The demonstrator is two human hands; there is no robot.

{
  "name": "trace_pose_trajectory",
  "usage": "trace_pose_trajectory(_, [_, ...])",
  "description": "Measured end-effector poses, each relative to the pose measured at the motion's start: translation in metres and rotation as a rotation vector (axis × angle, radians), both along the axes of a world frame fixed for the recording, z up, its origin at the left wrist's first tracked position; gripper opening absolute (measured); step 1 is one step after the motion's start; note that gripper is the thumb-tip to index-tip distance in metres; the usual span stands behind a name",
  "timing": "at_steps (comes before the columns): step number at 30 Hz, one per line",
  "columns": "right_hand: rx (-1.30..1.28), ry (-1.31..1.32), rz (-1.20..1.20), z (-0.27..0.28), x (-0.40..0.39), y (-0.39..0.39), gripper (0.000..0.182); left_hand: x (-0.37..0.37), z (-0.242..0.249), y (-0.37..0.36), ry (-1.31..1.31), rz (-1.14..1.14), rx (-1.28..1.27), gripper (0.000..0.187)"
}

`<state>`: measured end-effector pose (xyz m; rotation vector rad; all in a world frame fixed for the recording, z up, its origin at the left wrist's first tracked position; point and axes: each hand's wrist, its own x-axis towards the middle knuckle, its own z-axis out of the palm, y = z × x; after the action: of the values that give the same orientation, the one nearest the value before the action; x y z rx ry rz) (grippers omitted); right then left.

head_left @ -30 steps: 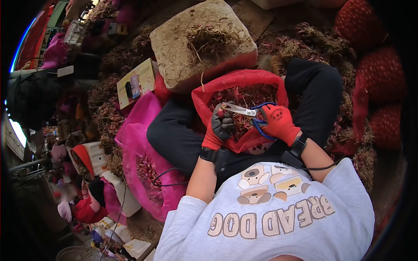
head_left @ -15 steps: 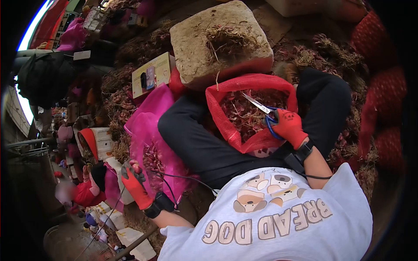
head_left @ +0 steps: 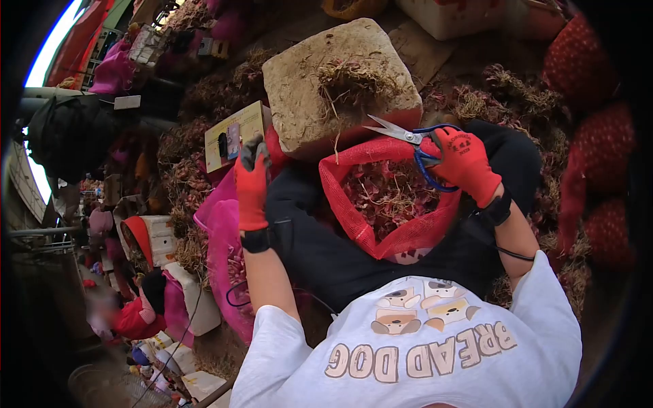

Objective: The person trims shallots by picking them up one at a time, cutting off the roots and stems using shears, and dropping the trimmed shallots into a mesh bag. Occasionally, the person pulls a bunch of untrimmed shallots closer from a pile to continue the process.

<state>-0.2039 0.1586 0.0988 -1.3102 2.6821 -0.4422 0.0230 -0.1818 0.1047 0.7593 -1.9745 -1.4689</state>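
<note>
My right hand [head_left: 468, 163], in a red glove, is wrapped round the blue handles of a pair of scissors [head_left: 401, 133]. The blades are spread and point left, above the rim of a red mesh bag [head_left: 332, 187] between my legs. Reddish trimmings and dry roots [head_left: 391, 187] fill that bag. My left hand [head_left: 252, 183], gloved in red with grey fingers, is raised over my knee beside a yellowish box [head_left: 221, 139]. Its fingers stretch forward, slightly apart, with nothing visible in them. Below it lies a pink mesh bag [head_left: 221, 234] with shallots inside.
A worn foam block [head_left: 299, 81] stands ahead, with a dry bunch of shallot stalks [head_left: 354, 78] on top. More shallot bunches [head_left: 187, 160] are heaped at both sides. Full red mesh sacks [head_left: 602, 156] stand at the right. A person in red [head_left: 139, 316] is at the left.
My left hand has moved forward and right from over the pink bag; the shallot it held is no longer visible. My right hand has lifted the scissors forward, and their blades have opened.
</note>
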Motion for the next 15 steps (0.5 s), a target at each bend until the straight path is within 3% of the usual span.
trace_pose_trajectory(2, [-0.108,0.076,-0.016,-0.004,-0.024,-0.015,0.044,-0.076,-0.049,-0.033,-0.102,-0.034,0.057,0.037])
trace_pose_trajectory(4, [-0.155,-0.1,-0.102,-0.014,-0.034,-0.025,0.045,-0.134,-0.104,-0.05,-0.124,-0.015,0.143,0.046])
trace_pose_trajectory(6, [-0.194,-0.25,-0.184,-0.027,-0.037,-0.025,0.049,-0.172,-0.144,-0.063,-0.247,-0.019,0.083,0.059])
trace_pose_trajectory(8, [-0.163,-0.194,-0.201,-0.042,-0.034,-0.024,0.05,-0.197,-0.19,-0.078,-0.392,-0.06,-0.125,0.074])
trace_pose_trajectory(11, [-0.144,-0.155,-0.193,-0.059,-0.039,-0.03,0.05,-0.218,-0.296,-0.111,-0.202,0.002,-0.207,0.081])
trace_pose_trajectory(12, [-0.153,-0.18,-0.195,-0.058,-0.04,-0.033,0.05,-0.207,-0.227,-0.062,-0.267,0.078,-0.08,0.081])
trace_pose_trajectory(15, [-0.184,-0.287,-0.19,-0.047,-0.039,-0.046,0.048,-0.193,-0.217,-0.048,-0.039,0.027,-0.33,0.075])
